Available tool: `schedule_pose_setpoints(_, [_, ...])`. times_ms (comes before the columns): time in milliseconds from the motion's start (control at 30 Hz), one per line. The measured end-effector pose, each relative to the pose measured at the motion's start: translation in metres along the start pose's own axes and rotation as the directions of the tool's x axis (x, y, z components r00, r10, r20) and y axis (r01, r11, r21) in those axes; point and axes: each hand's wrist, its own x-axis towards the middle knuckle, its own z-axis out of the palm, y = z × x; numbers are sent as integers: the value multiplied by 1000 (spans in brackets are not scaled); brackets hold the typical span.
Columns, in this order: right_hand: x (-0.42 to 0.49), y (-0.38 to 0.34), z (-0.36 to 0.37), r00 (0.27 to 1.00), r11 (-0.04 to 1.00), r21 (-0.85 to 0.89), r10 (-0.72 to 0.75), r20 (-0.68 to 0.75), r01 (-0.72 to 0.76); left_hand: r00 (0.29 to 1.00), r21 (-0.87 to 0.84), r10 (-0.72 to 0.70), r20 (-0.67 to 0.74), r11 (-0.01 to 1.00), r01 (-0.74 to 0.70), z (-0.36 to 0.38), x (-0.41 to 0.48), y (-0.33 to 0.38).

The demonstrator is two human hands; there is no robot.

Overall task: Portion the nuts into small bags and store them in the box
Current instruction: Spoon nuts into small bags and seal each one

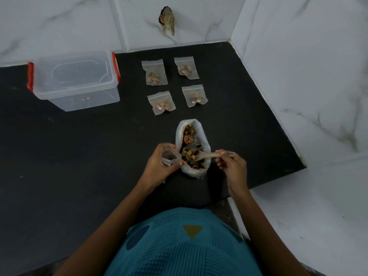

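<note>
A large white bag of mixed nuts (196, 132) stands open on the black counter (79, 156). My left hand (159, 168) holds a small clear bag (169, 156) with its mouth spread open, just left of the big bag. My right hand (232, 166) pinches the handle of a wooden spoon (207, 155) whose bowl carries nuts over the big bag's mouth, close to the small bag. Several small filled bags (156, 73) lie in two rows behind. The clear box (77, 80) with red clips stands open at the back left.
White marble walls (298, 76) close off the counter at the back and right. A dark object (167, 20) hangs on the back wall. The counter's front edge runs near my body.
</note>
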Motion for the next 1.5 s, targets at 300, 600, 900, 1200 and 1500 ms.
schedule_pose_setpoints(300, [-6,-21,-9,1000,989,149,14,22,-17,998,106,53,-46,993,-48,1,0,4])
schedule_pose_setpoints(600, [-34,-63,-1,977,977,145,-174,121,156,988,97,141,-69,986,-134,15,9,24])
schedule_pose_setpoints(900, [-45,-53,23,501,376,-335,-712,492,864,970,18,218,-110,976,-218,22,6,36])
schedule_pose_setpoints(1200, [-39,-56,19,397,291,-287,-793,461,913,967,-14,222,-125,974,-226,21,6,36])
schedule_pose_setpoints(1500, [-37,-50,25,462,390,-250,-725,510,886,965,3,249,-87,968,-250,20,2,38])
